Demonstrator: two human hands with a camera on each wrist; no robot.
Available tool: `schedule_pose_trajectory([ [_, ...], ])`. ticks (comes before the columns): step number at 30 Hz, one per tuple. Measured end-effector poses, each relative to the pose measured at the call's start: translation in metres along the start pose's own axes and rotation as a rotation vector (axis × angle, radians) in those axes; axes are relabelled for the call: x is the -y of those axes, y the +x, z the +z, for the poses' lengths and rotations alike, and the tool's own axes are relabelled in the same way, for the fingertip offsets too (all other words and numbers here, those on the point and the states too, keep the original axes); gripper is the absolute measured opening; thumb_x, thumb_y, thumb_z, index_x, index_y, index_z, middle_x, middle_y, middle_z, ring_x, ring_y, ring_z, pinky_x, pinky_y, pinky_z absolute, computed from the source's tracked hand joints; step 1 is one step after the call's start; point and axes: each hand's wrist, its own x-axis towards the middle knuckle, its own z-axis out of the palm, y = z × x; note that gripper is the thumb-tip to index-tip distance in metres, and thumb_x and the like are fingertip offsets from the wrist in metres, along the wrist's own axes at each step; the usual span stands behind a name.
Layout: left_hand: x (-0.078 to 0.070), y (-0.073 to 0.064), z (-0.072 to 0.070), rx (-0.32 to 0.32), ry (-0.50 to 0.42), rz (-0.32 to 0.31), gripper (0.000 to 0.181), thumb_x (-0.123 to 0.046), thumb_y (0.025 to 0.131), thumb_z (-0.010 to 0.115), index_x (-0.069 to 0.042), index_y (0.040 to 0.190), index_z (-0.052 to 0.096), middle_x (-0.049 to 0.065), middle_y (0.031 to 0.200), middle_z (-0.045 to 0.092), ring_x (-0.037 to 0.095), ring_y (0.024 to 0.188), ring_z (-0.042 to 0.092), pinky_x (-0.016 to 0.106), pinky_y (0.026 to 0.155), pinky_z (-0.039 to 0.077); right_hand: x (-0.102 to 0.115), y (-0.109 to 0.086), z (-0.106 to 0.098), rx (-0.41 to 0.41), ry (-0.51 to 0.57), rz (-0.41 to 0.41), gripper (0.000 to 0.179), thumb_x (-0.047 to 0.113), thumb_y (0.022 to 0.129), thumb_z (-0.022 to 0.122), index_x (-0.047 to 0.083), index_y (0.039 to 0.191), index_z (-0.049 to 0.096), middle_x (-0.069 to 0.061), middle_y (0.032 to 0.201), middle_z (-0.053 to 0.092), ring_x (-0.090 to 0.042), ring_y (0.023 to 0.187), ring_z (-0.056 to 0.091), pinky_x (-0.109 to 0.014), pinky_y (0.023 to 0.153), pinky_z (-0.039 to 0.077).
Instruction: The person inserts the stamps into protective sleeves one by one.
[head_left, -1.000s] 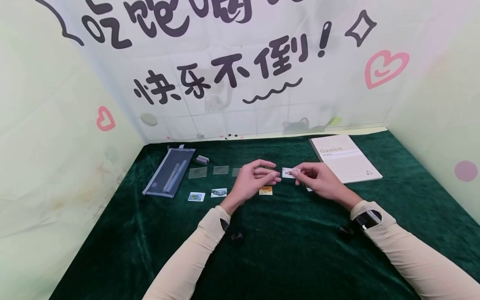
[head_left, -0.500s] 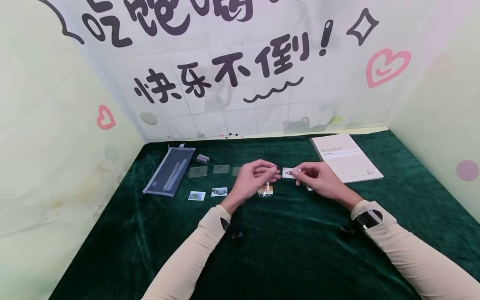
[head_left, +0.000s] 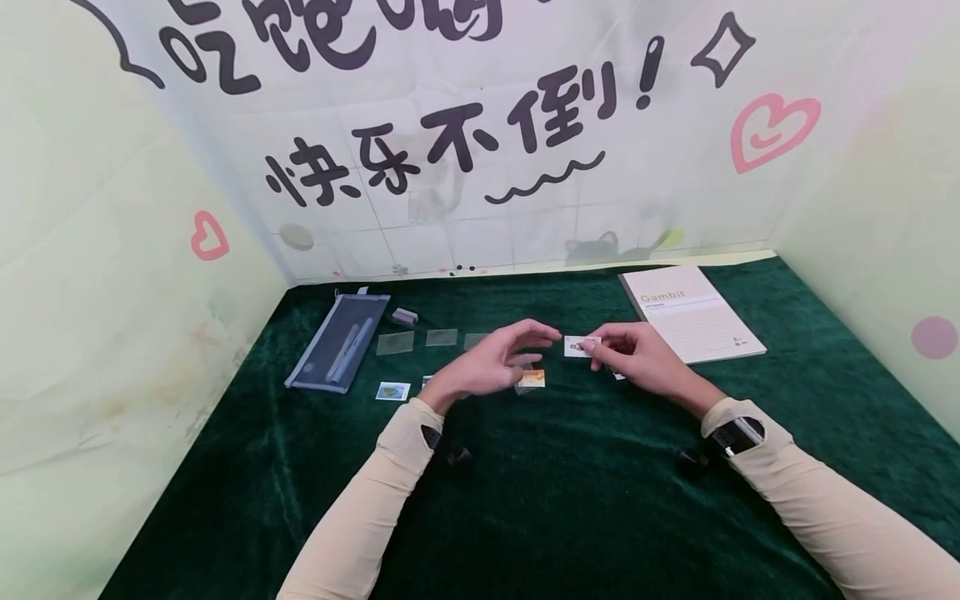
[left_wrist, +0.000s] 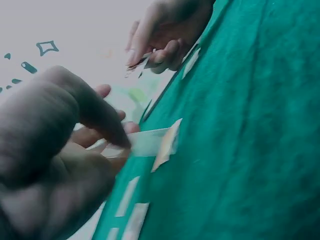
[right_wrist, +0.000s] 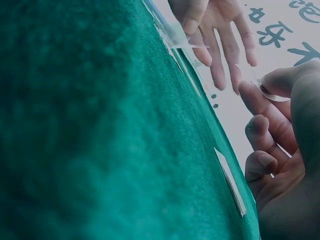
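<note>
My right hand [head_left: 637,354] pinches a small white stamp-like picture card [head_left: 573,346] between thumb and fingertips, above the table. To its left, my left hand [head_left: 495,358] holds a small clear plastic sleeve [left_wrist: 147,142], its thumb and fingers around one end; the grip itself is partly hidden. That sleeve hangs in front of an orange picture card [head_left: 533,379] on the cloth. Another card [head_left: 618,377] shows partly beneath my right hand. A blue-green card [head_left: 393,391] lies farther left, and one beside it is mostly covered by my left wrist.
Clear sleeves [head_left: 395,343] lie in a row behind the cards, the rightmost partly hidden. A blue zip pouch [head_left: 337,342] with pens and an eraser [head_left: 405,317] are at the back left. A notebook [head_left: 690,312] lies at the back right on the green cloth [head_left: 570,500].
The clear sleeve has come into sight below my left hand. That hand has turned and shifted slightly left, its fingers spreading, and now covers most of one card. My right hand stays almost still.
</note>
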Motion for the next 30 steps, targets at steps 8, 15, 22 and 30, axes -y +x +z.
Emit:
schedule_pose_trajectory([
  [8,-0.023,-0.011,-0.013,0.085,0.316,-0.185,0.059,0.005,0.096,0.072,-0.016,0.148,0.059,0.008,0.161,0.053,0.026,0.145,0.061,0.041,0.116,0.054,0.001,-0.001,-0.001,-0.002,-0.008,0.012,0.022,0.035,0.111,0.065,0.018,0.117,0.077,-0.008,0.089,0.076,-0.023,0.072,0.063,-0.028,0.062,0.05],
  [15,-0.036,-0.021,-0.024,0.196,0.465,-0.208,0.069,0.008,0.09,0.071,-0.021,0.15,0.057,0.007,0.158,0.054,0.028,0.138,0.062,0.045,0.115,0.054,0.003,-0.002,-0.002,-0.001,-0.009,0.019,0.022,0.034,0.111,0.065,0.017,0.117,0.077,-0.008,0.089,0.076,-0.023,0.072,0.062,-0.028,0.061,0.05],
  [22,-0.043,-0.027,-0.03,0.167,0.449,-0.317,0.051,0.009,0.096,0.069,-0.015,0.141,0.065,0.01,0.152,0.061,0.026,0.133,0.068,0.042,0.108,0.059,0.003,-0.001,-0.002,0.005,-0.015,0.017,0.022,0.035,0.111,0.064,0.019,0.118,0.077,-0.008,0.09,0.076,-0.023,0.073,0.062,-0.028,0.063,0.05],
  [30,-0.043,-0.024,-0.031,0.088,0.488,-0.227,0.008,-0.015,0.104,0.075,-0.017,0.111,0.076,-0.003,0.117,0.076,0.013,0.108,0.073,0.038,0.1,0.06,0.002,-0.001,-0.002,0.012,-0.005,0.019,0.022,0.035,0.111,0.064,0.019,0.118,0.077,-0.008,0.091,0.076,-0.024,0.074,0.062,-0.028,0.064,0.051],
])
